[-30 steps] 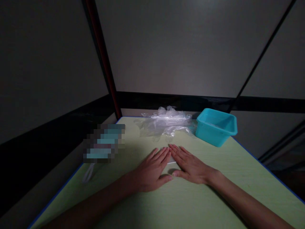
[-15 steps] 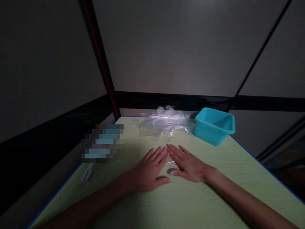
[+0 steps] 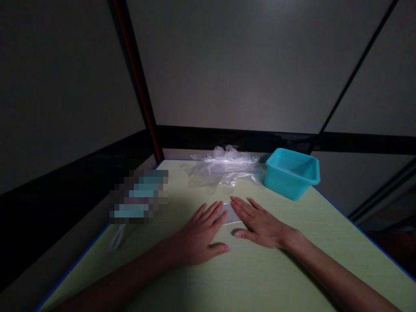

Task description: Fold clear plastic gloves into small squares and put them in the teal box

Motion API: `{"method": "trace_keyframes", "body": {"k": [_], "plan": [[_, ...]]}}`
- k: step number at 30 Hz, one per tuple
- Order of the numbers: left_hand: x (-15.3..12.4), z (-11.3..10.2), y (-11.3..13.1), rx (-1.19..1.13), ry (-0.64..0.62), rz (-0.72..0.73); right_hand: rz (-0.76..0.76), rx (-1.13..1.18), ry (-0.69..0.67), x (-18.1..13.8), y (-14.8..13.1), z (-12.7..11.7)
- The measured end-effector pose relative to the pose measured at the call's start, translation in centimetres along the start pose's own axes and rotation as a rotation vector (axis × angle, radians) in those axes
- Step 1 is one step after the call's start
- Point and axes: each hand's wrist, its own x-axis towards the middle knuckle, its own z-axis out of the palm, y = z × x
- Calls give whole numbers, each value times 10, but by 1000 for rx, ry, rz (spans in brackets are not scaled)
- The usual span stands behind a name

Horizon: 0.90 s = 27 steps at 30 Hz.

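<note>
A small, flat, translucent whitish sheet [image 3: 231,215] lies on the table between my hands, and its kind cannot be made out. My left hand [image 3: 204,234] rests palm down with its fingers stretched out over the sheet's left end. On the opposite end, my right hand [image 3: 258,223] lies flat too, fingers extended and thumb apart. Both hands cover parts of the sheet, so its ends are hidden. Just beyond them is a loose pile of crumpled clear plastic [image 3: 224,169], with finger-like shapes similar to disposable gloves.
A turquoise plastic basin [image 3: 287,186] stands at the table's back right. On the left lies a pixelated, unrecognisable object [image 3: 139,195] with a whitish loop [image 3: 116,238] by its near end. The pale green table [image 3: 234,281] has a blue edge and meets a wall behind.
My hands have moved apart, the left one slightly toward me and leftward, so more of the whitish sheet shows between them. The plastic pile and basin stay in place.
</note>
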Motion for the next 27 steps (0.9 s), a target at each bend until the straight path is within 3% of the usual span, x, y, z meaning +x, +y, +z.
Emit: {"method": "trace_keyframes", "body": {"k": [7, 16, 27], "plan": [[-3, 0, -11, 33, 31, -85, 17, -19, 93, -2, 1, 0], [1, -1, -13, 20, 75, 87, -16, 8, 84, 6, -10, 4], [7, 8, -21, 89, 194, -159, -61, 31, 67, 5, -13, -2]]}}
